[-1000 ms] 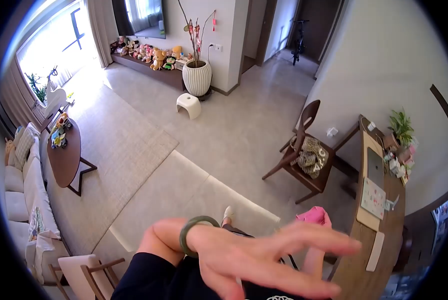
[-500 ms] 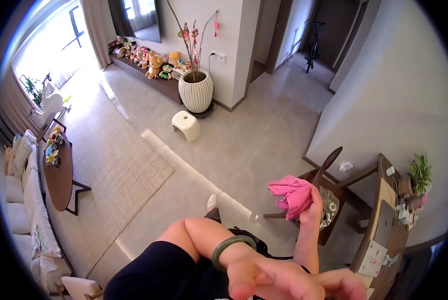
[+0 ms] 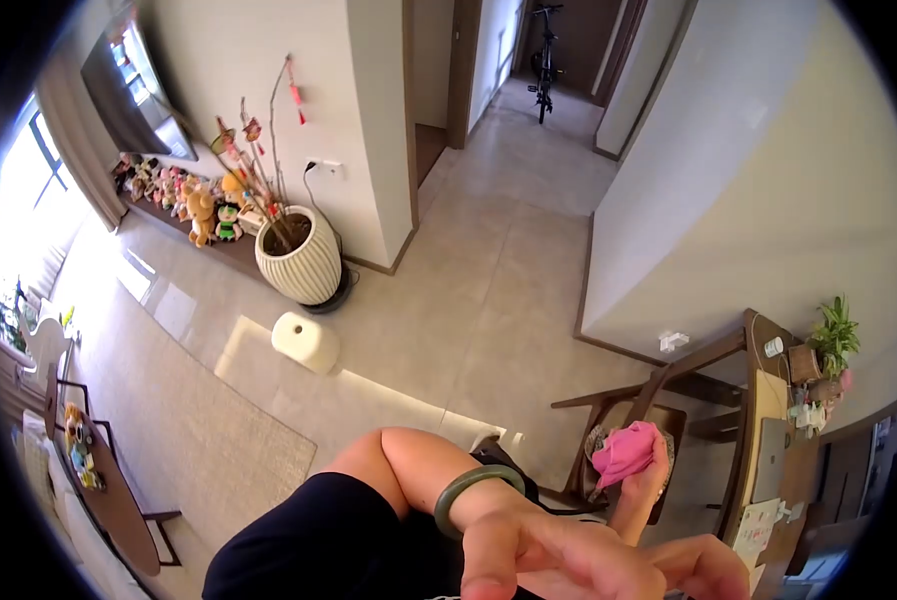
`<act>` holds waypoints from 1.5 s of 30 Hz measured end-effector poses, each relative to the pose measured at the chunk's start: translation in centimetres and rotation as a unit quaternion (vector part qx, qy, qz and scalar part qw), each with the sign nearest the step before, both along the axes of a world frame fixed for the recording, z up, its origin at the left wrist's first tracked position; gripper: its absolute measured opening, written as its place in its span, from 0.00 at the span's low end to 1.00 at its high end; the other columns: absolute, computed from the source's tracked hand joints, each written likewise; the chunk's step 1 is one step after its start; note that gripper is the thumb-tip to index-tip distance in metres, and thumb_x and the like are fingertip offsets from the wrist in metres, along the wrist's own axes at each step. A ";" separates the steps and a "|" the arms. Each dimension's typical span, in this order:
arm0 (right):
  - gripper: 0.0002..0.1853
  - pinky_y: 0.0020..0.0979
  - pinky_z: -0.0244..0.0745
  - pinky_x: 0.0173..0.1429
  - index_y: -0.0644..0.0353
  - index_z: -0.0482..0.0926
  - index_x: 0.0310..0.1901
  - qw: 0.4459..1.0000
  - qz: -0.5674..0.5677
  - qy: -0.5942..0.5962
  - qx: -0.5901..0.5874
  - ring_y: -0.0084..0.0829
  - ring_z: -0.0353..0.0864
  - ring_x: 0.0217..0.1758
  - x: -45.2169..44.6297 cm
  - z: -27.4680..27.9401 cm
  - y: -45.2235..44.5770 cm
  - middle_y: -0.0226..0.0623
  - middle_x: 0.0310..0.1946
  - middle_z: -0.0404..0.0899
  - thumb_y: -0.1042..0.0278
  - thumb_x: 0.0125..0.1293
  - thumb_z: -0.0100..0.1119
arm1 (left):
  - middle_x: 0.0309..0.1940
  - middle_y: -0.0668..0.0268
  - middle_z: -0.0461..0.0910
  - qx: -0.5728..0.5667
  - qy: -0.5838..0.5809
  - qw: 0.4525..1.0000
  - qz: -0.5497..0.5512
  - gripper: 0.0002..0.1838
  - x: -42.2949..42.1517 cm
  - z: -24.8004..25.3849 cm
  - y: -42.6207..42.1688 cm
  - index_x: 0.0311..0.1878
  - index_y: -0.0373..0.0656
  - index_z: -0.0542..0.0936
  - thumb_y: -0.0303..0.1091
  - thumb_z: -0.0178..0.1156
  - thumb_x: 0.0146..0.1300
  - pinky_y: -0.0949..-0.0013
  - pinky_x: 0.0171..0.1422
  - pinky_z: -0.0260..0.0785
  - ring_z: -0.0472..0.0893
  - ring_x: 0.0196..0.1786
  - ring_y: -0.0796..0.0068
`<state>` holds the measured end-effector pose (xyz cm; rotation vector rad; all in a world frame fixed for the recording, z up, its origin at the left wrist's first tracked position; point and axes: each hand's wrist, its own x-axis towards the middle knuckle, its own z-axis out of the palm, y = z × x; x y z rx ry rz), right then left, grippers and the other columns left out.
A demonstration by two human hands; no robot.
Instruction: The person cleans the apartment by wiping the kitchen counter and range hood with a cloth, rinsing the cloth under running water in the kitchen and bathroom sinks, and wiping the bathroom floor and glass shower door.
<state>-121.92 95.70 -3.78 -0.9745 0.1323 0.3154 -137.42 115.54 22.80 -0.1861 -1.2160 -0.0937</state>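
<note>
A crumpled pink cloth [image 3: 624,454] is gripped in my right hand [image 3: 648,487], held out in front of the wooden chair [image 3: 608,405]. Close to the camera at the bottom, my left hand [image 3: 578,556] has its fingers apart and nothing in them. A green bangle [image 3: 476,486] circles the left wrist. Part of a shoe [image 3: 485,442] shows beyond the left forearm.
Right of the chair stands a wooden desk [image 3: 758,455] with a laptop [image 3: 770,460] and a plant [image 3: 834,335]. A white stool [image 3: 305,343] and a ribbed planter [image 3: 303,265] are ahead left. A bicycle [image 3: 543,65] stands down the hallway. An oval table [image 3: 118,510] is at left.
The view has turned right, towards the hallway. The right hand with the pink cloth, low and partly hidden a second ago, came up into view and now overlaps the chair seat. The left hand stays spread.
</note>
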 end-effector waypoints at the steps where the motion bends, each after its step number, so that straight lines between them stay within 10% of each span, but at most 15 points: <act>1: 0.13 0.37 0.72 0.57 0.66 0.73 0.48 1.000 -0.006 0.005 0.000 0.36 0.77 0.49 0.8 -0.2 0.9 0.41 0.46 0.78 0.66 0.71 0.44 | 0.67 0.40 0.42 0.022 0.022 0.999 -0.013 0.36 1.2 -0.2 1.3 0.54 0.44 0.77 0.65 0.61 0.54 0.46 0.71 0.40 0.42 0.72 0.42; 18: 0.09 0.35 0.72 0.58 0.65 0.73 0.45 0.992 0.116 -0.038 0.022 0.32 0.76 0.50 30.5 4.9 28.8 0.40 0.45 0.77 0.71 0.69 0.48 | 0.66 0.42 0.44 0.024 -0.022 0.998 0.053 0.34 26.6 0.0 16.5 0.54 0.41 0.75 0.61 0.62 0.54 0.45 0.69 0.41 0.41 0.70 0.46; 21: 0.11 0.32 0.70 0.57 0.65 0.73 0.47 0.984 0.167 -0.064 0.014 0.30 0.76 0.50 34.0 3.8 31.7 0.38 0.45 0.77 0.67 0.70 0.47 | 0.55 0.47 0.63 -0.032 0.111 0.985 0.127 0.24 29.9 1.9 21.5 0.45 0.40 0.78 0.52 0.65 0.57 0.53 0.64 0.54 0.60 0.61 0.55; 24: 0.11 0.34 0.72 0.55 0.66 0.73 0.48 0.991 0.127 -0.029 -0.005 0.32 0.76 0.49 37.3 1.7 33.6 0.39 0.44 0.77 0.70 0.68 0.48 | 0.50 0.61 0.60 0.118 0.150 0.979 0.075 0.22 34.3 0.6 28.5 0.29 0.48 0.67 0.51 0.69 0.51 0.60 0.67 0.42 0.59 0.56 0.65; 30: 0.21 0.44 0.76 0.52 0.70 0.71 0.52 0.997 0.041 0.052 -0.043 0.43 0.77 0.50 41.0 1.1 34.5 0.48 0.48 0.77 0.61 0.70 0.38 | 0.38 0.63 0.67 0.146 0.121 0.980 0.065 0.16 43.7 0.2 37.5 0.27 0.46 0.67 0.37 0.67 0.54 0.68 0.54 0.59 0.68 0.44 0.69; 34: 0.19 0.43 0.76 0.51 0.70 0.72 0.51 0.996 -0.036 0.035 -0.069 0.44 0.78 0.50 43.0 0.4 36.2 0.48 0.46 0.78 0.63 0.69 0.40 | 0.25 0.67 0.76 -0.035 0.081 0.984 0.157 0.06 48.9 2.0 41.6 0.29 0.39 0.78 0.27 0.66 0.56 0.70 0.40 0.68 0.71 0.32 0.73; 40: 0.16 0.40 0.76 0.51 0.69 0.74 0.48 0.985 -0.125 0.102 -0.056 0.39 0.79 0.46 51.7 -7.2 38.2 0.46 0.44 0.78 0.65 0.70 0.42 | 0.37 0.59 0.75 -0.009 -0.008 0.975 0.223 0.08 58.7 0.9 47.2 0.38 0.36 0.82 0.31 0.61 0.62 0.70 0.41 0.66 0.71 0.37 0.70; 45: 0.14 0.38 0.76 0.50 0.69 0.73 0.47 0.995 -0.041 0.075 -0.049 0.38 0.79 0.46 63.9 -2.1 47.8 0.46 0.44 0.78 0.68 0.70 0.42 | 0.44 0.58 0.65 0.023 0.024 0.995 0.098 0.15 65.4 2.1 51.4 0.46 0.40 0.83 0.37 0.51 0.69 0.69 0.48 0.62 0.67 0.43 0.68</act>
